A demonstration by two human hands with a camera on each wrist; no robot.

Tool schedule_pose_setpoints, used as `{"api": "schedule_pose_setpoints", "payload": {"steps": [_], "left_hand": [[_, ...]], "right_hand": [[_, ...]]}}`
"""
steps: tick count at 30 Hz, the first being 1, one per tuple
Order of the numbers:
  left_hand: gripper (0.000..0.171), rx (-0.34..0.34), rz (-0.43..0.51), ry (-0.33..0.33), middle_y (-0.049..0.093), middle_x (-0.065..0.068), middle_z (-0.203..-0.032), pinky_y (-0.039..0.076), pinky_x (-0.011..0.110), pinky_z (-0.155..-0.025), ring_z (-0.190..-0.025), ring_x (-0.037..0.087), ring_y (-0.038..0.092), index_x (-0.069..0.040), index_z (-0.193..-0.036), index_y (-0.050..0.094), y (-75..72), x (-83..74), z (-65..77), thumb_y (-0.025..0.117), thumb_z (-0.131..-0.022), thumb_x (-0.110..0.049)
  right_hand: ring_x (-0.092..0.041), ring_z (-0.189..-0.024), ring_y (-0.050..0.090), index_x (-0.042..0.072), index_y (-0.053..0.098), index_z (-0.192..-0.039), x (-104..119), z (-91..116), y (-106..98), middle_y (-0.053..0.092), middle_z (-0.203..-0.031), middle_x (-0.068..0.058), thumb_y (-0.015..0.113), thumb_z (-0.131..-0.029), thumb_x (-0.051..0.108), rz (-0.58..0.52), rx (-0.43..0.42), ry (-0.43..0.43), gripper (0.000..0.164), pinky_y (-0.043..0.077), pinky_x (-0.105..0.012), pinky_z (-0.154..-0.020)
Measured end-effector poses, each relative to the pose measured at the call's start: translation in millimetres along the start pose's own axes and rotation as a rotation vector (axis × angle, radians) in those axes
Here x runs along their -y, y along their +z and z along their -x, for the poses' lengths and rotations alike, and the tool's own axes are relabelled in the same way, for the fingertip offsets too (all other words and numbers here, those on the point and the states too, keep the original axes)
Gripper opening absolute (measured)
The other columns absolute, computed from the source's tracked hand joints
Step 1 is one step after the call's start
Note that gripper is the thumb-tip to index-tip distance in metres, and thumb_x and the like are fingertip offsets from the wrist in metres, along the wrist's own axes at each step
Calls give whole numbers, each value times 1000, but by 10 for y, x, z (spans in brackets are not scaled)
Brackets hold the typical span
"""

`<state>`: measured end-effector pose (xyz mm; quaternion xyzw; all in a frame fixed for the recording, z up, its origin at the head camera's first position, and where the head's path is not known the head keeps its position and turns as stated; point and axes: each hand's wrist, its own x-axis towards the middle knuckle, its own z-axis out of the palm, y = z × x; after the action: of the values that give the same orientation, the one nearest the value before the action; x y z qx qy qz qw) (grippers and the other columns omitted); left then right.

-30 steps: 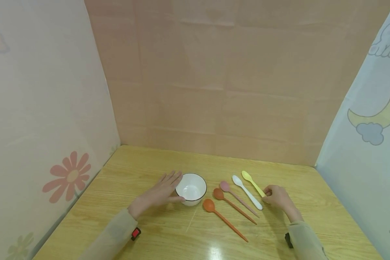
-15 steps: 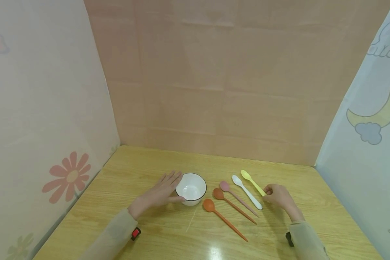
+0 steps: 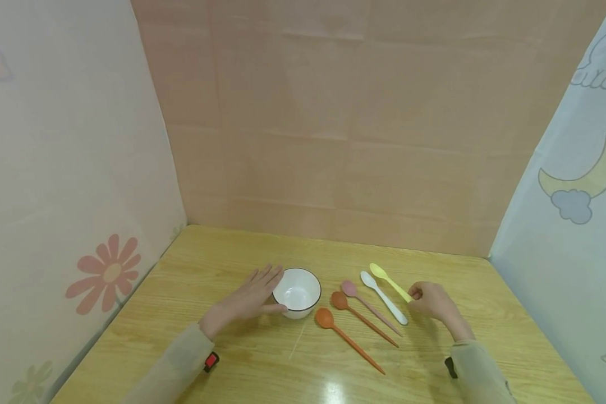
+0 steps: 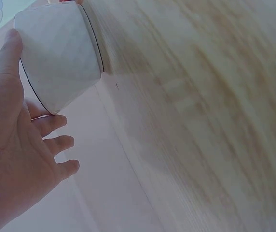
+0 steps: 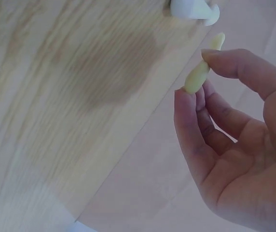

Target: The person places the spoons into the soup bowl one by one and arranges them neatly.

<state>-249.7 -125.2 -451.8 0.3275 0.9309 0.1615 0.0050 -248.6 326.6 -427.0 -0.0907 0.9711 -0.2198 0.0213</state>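
Note:
My right hand (image 3: 435, 302) pinches the handle end of a yellow spoon (image 3: 390, 280) between thumb and fingers. The right wrist view shows the handle end (image 5: 197, 79) between the fingertips, off the wood. Spread against the left side of a white bowl (image 3: 297, 294) with a dark rim is my left hand (image 3: 249, 297), its thumb at the near side. In the left wrist view the bowl (image 4: 61, 53) sits between thumb and index finger, while the other fingers stay extended. A white spoon (image 3: 385, 298) lies just left of the yellow one.
Between bowl and white spoon lie a pink spoon (image 3: 371, 307), a brown-orange spoon (image 3: 365, 318) and an orange spoon (image 3: 350, 340), handles toward the near right. The wooden table (image 3: 232, 359) meets a tan back sheet (image 3: 308, 140) and patterned side sheets.
My right hand has lifted the yellow spoon's handle end slightly, and the spoon's bowl has shifted a little left and away. The left hand and white bowl have stayed in place.

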Motion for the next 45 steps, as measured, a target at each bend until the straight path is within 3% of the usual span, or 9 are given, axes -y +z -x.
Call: {"api": "schedule_pose_setpoints", "payload": {"steps": [17,26,45], "left_hand": [[90,-3,20,6,22,22,-164,19,64,-121,-151,45,19,4,-155,24,-10,8,3,58,-95,-54],[89,7,8,5,22,21,-164,19,63,-121,-152,45,18,3,-156,22,-19,2,7,57,-96,-54],[90,-4,13,7,23,21,-163,20,64,-121,-151,46,20,4,-155,25,-12,-5,2,58,-95,-54]], "right_hand": [[-21,-80,63,-7,67,-95,242,-13,-147,68,-87,-12,70,-75,4,67,6,-101,24,56,-41,-74],[-21,-81,62,-4,67,-98,367,-43,-199,69,-89,-12,70,-76,7,87,31,-72,25,55,-39,-71],[-23,-84,64,-2,68,-98,564,-68,-219,70,-91,-11,74,-77,8,110,45,-125,24,56,-42,-74]]}}
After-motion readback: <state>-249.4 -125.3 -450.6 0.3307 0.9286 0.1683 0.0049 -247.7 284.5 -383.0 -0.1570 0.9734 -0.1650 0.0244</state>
